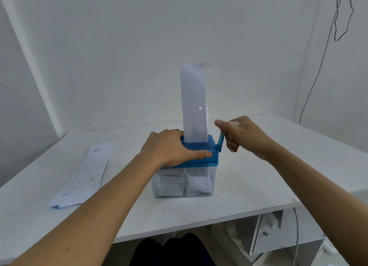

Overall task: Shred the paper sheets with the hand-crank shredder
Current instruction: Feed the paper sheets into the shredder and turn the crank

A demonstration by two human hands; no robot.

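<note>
A hand-crank shredder stands mid-table: a blue top [207, 156] on a clear bin [212, 184] holding white shredded strips. A tall white paper strip [193, 98] stands upright in the slot. My left hand [169, 148] lies over the blue top, its thumb along the front edge and its fingers curled over the back. To the right, my right hand [241, 132] grips the knob of the blue crank [220, 143], which points up and slightly right.
A printed paper sheet [83, 178] lies flat on the white table [258, 178] to the left of the shredder. The wall rises close behind. A thin cable [318, 70] hangs down at the right. Shelves sit under the table's right side.
</note>
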